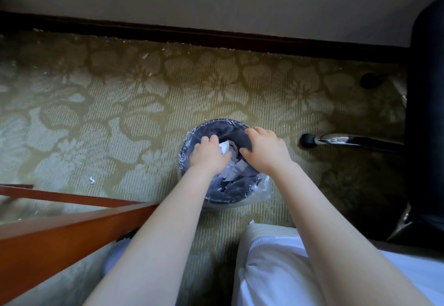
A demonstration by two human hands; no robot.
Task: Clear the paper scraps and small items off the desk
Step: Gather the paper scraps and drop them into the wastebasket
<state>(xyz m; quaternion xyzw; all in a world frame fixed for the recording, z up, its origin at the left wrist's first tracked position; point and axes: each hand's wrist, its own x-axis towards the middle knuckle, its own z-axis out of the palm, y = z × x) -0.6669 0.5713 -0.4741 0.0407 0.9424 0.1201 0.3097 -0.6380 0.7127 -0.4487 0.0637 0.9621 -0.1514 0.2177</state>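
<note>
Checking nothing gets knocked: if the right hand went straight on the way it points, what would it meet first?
Probably the paper scraps inside the bin; the right hand points down into it, depth unclear.

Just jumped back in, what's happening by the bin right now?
A person reaches over the lined bin on the carpet. The left hand pinches white paper scraps above the scraps already inside; the right hand hovers beside it, loosely curled, nothing visible in it. One stray scrap lies on the carpet, left of the bin.
</note>
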